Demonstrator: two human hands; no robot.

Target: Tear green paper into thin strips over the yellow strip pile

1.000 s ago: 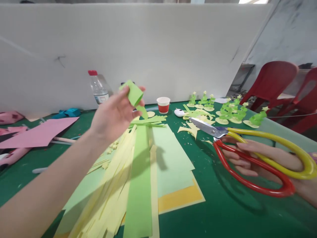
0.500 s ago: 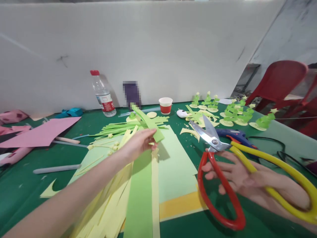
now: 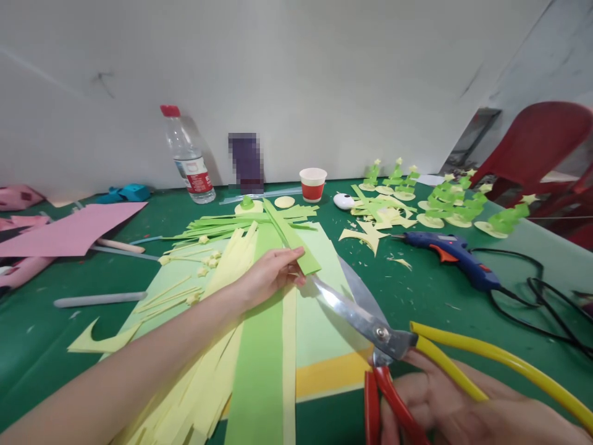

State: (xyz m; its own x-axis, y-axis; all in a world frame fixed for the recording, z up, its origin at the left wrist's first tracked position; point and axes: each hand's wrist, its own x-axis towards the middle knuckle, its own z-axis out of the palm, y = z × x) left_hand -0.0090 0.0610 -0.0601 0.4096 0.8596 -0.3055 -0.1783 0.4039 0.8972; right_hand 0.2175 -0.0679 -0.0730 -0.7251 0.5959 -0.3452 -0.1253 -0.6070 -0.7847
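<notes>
A folded green paper strip (image 3: 291, 238) is pinched in my left hand (image 3: 273, 275), its near end sticking out to the right past the thumb. My right hand (image 3: 445, 395) grips a large pair of scissors (image 3: 370, 321) by its red and yellow handles. The blades stand apart, with one tip close by the near end of the strip; I cannot tell whether they touch. Under my left hand lie a long wide green strip (image 3: 262, 352), pale yellow paper strips (image 3: 204, 371) and light green sheets (image 3: 324, 321).
A blue glue gun (image 3: 458, 253) with a black cord lies at the right. Several small green paper trees (image 3: 435, 204) stand behind it. At the back are a water bottle (image 3: 192, 167) and a paper cup (image 3: 313, 185). Pink paper (image 3: 78, 228) lies at the left.
My right hand has brought the scissors left and down, from over the glue gun to beside the green strip. My left hand still pinches the strip, now a little lower and farther right.
</notes>
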